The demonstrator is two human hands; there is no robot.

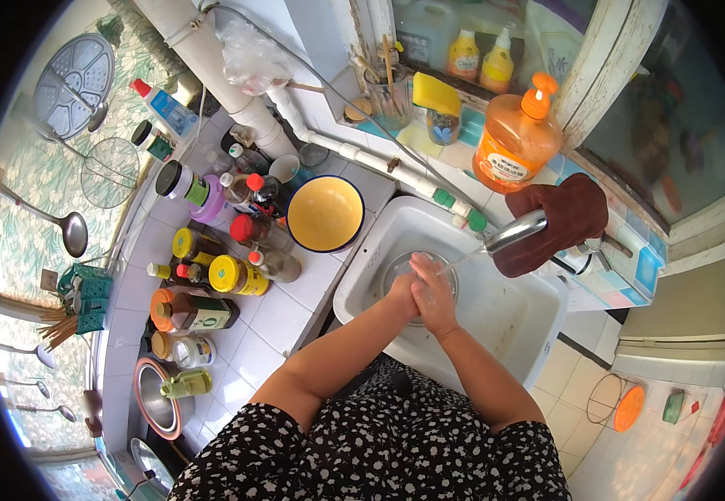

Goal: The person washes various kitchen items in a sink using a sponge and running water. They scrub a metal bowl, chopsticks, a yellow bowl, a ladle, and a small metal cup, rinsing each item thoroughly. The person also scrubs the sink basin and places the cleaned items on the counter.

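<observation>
Over the white sink (496,351), my left hand (402,290) and my right hand (434,294) are pressed against each other. The right hand lies against the left with its fingers stretched out, and it holds no object. Most of the left hand's fingers are hidden by the right. Both hands look wet. From the metal tap (517,232) a thin stream of water (465,258) runs down toward them. Beneath the hands a round bowl (389,269) stands in the sink, partly covered by them. A dark red cloth (558,221) is draped over the tap's base.
Left of the sink, a yellow enamel bowl (325,214) stands on the tiled counter (291,305) beside several bottles and jars. An orange pump bottle (514,142) and a yellow sponge (437,93) rest on the ledge behind. A white pipe (362,156) runs along the wall.
</observation>
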